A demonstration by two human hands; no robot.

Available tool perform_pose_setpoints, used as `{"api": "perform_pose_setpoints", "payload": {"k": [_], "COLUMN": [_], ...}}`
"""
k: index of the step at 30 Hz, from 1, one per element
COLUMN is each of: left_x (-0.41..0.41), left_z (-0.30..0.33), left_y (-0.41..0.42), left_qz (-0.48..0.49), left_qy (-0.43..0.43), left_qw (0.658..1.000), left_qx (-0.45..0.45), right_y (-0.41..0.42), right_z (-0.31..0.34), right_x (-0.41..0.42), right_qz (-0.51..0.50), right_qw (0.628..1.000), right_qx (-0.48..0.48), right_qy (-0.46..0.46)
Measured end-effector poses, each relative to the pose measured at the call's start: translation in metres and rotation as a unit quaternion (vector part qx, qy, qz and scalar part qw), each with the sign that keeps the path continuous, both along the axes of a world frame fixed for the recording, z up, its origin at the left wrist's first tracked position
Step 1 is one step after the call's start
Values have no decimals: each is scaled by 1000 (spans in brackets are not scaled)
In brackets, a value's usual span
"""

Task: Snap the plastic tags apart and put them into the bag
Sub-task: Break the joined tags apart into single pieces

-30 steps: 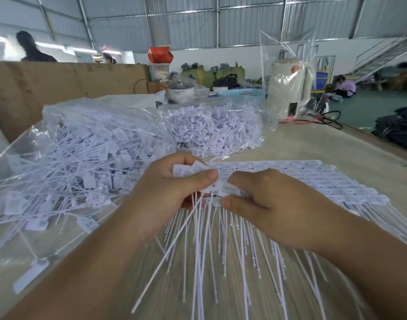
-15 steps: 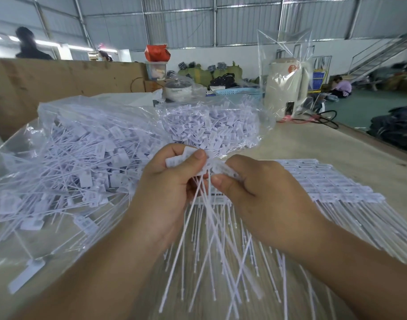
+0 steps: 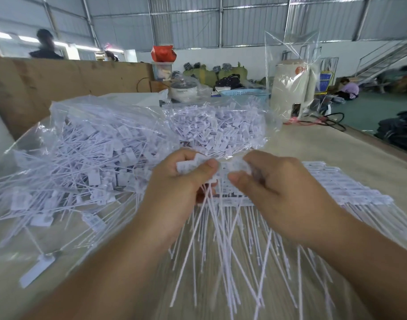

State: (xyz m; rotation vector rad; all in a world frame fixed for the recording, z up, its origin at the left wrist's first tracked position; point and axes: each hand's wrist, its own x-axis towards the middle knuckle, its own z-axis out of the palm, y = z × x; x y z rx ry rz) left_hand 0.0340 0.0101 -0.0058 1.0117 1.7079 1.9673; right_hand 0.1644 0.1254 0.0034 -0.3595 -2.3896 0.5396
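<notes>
From the head camera, I look down at both my hands raised just above the surface (image 3: 324,158), close together in the middle of the view. My left hand (image 3: 174,192) has its fingers curled, thumb pressed down on the flat white heads of a few plastic tags (image 3: 193,165). My right hand (image 3: 283,192) is curled too, thumb and fingertips pinching the heads of the neighbouring tags (image 3: 237,167) just beside the left thumb; a narrow gap shows between the two pinched groups. Long thin white tails (image 3: 223,245) hang down from both grips and fan out toward me, crossing one another over the surface; this part is blurred, so I cannot count them.

Under and to the right of my right hand lies a stack of joined tag strips (image 3: 350,190), their heads lined up in rows and their tails running toward the lower right.

To my left lies a big clear plastic bag (image 3: 66,125), its mouth toward my hands, piled with loose white tags (image 3: 94,162). A second clear bag (image 3: 221,128) full of tags lies just behind my hands, touching the first. One loose tag (image 3: 36,271) lies under the clear film at lower left.

Farther back stand a brown board (image 3: 59,88), a blue basket (image 3: 246,93), a pot with a lid (image 3: 184,90) and a cream-coloured appliance wrapped in clear film (image 3: 290,88). A person (image 3: 348,88) sits on the floor at far right.
</notes>
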Motion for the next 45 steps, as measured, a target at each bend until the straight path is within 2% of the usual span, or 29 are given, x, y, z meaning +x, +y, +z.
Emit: {"api": "perform_pose_setpoints", "payload": {"k": [4, 9, 12, 14, 18, 24, 32, 40, 42, 45], "left_x": [6, 8, 6, 4, -4, -19, -17, -7, -2, 3], "left_z": [-3, -2, -3, -4, -2, 4, 3, 1, 2, 2], "left_y": [4, 5, 3, 2, 0, -4, -4, 2, 2, 1], "left_qz": [-52, -76, -103, -108, -95, -50, -48, -54, -33, 20], "left_qy": [17, -52, 29, 43, 40, 2, 29, -60, -56, -5], "left_qw": [998, 996, 993, 992, 994, 999, 997, 995, 995, 997], "left_qx": [-21, -16, -51, -56, -35, -20, -45, 50, 70, 71], "right_y": [-4, 1, 2, 1, 4, 7, 3, -5, -7, -12], "right_z": [-4, -6, -8, -8, -4, 1, 2, 0, 1, -2], "right_x": [0, 0, 0, 0, 2, 4, 4, -1, -1, -4], "right_qz": [39, 46, 58, 70, 76, 50, 36, 0, -18, -36], "right_qw": [995, 991, 990, 990, 993, 994, 992, 999, 999, 998], "right_qx": [47, 74, 63, 51, 26, 31, 47, 17, 30, 53], "right_qy": [-80, -104, -112, -116, -86, -97, -109, -31, -20, -5]}}
